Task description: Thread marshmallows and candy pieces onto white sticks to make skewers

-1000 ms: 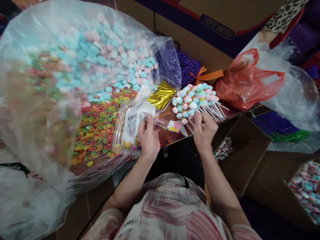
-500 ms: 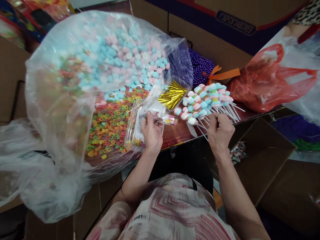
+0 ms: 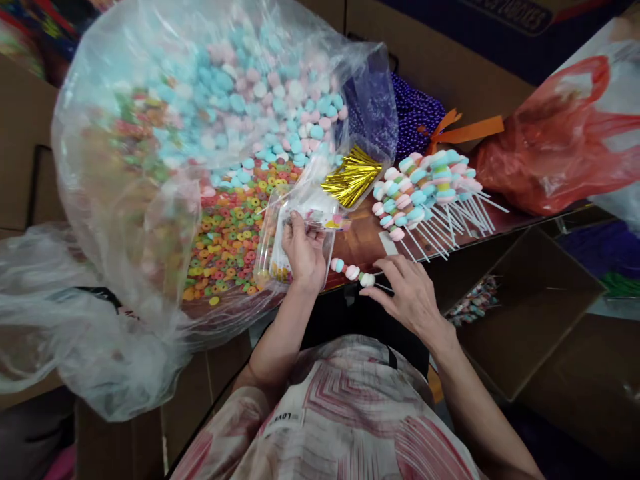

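The skewer lies on the person's side of the gold ties, well apart from them, by the near edge of the surface. It is a short row of soft, rounded sweets: pink and pale blue at the tip farthest from the hand, then a bit of red, a pinkish-white piece, a touch of green, and a plump white one last. A thin white stick runs from that white end toward the right hand, whose thumb and fingers stand apart around it; whether that grip is closed on the stick cannot be told.

The left hand, just on the near side of the ties, pinches a clear wrapper between thumb and fingers. The wrapper has pink and yellow print, and its free end points right, below the ties. Under that hand, to the near left of the ties, sits a clear tray with white and yellow printing in it.

Right of the ties lies a heap of skewers, pink, blue and white with green and orange between, their bare sticks fanned toward the person. Left of the ties spread loose marshmallows and, nearer the person, fruit-coloured rings.
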The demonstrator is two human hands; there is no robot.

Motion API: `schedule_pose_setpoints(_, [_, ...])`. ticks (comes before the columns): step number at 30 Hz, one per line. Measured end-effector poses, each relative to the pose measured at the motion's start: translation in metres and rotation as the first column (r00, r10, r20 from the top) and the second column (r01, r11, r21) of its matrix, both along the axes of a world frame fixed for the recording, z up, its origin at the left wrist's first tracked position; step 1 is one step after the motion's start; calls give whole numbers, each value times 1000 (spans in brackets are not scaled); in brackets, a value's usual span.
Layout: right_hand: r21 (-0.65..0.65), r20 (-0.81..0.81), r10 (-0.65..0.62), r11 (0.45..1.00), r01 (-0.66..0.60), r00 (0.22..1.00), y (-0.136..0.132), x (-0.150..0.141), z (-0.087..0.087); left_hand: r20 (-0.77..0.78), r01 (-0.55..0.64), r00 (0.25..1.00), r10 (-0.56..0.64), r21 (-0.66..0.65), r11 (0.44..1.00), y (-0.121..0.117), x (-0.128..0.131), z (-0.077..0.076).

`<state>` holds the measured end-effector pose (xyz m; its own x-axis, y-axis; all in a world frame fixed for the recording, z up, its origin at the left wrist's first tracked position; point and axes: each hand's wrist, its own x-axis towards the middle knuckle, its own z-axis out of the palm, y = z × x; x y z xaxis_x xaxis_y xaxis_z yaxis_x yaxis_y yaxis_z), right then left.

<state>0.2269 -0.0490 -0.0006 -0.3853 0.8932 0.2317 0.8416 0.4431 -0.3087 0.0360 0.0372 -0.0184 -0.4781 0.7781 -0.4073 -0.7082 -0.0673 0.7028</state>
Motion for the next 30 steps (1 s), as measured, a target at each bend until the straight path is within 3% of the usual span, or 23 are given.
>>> schedule_pose_setpoints(3, [-83, -13, 3, 997, -4, 1000, -7, 5, -2, -5, 1, 1000, -1, -21, 1000, -1, 0, 1])
schedule_pose_setpoints(7, [-151, -215, 9, 988, -42, 977, -9, 7, -7, 45, -8, 999, 8, 6, 1000, -2, -2, 1])
schedule_pose_setpoints(12, [-66, -517, -92, 996, 67, 851, -9, 14, 8, -5, 12, 1000, -12, 3, 1000, -2, -3, 2])
schedule_pose_setpoints(15, [-17, -607, -118, 991, 136, 786, -10, 17, 21, -15, 10, 1000, -10, 13, 1000, -3, 1, 5])
schedule_pose_setpoints(22, [15, -591, -97, 991, 131, 801, -9, 11, 28, -37, 13, 999, -12, 27, 1000, -7, 8, 7])
schedule_pose_setpoints(30, [-87, -520, -49, 996, 4, 853, -8, 24, 32, -218, 1, 976, 21, 100, 995, -8, 6, 17])
